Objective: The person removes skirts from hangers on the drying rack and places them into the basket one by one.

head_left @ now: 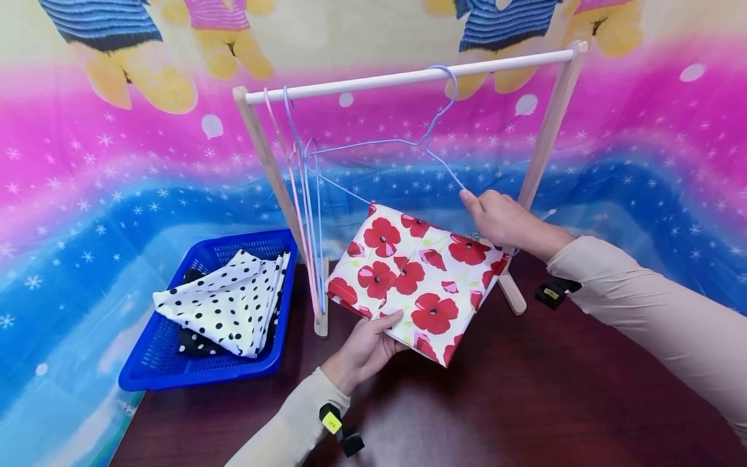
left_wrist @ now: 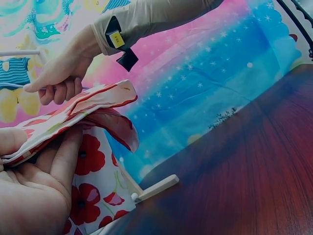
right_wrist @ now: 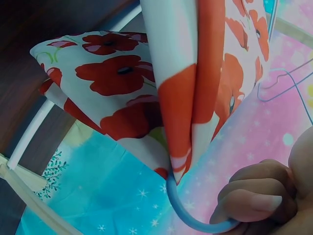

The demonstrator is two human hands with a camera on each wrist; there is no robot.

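A folded white cloth with red poppies (head_left: 408, 279) hangs over the lower part of a blue wire hanger (head_left: 367, 146), whose hook is over the rack's white rail (head_left: 379, 81). My left hand (head_left: 366, 350) pinches the cloth's lower left edge, thumb on top and fingers beneath. In the left wrist view the cloth's layered edges (left_wrist: 110, 95) stand apart. My right hand (head_left: 504, 217) grips the hanger's right arm above the cloth. The right wrist view shows its curled fingers (right_wrist: 252, 205) around the blue wire, just beside the cloth's folds (right_wrist: 181, 93).
Pink and blue hangers (head_left: 309, 227) hang together at the rail's left end. A blue basket (head_left: 201, 377) on the left holds a white cloth with black dots (head_left: 227, 305) and a black dotted cloth (head_left: 201, 344). The rack's wooden right foot (head_left: 512, 295) stands on the dark table (head_left: 525, 389).
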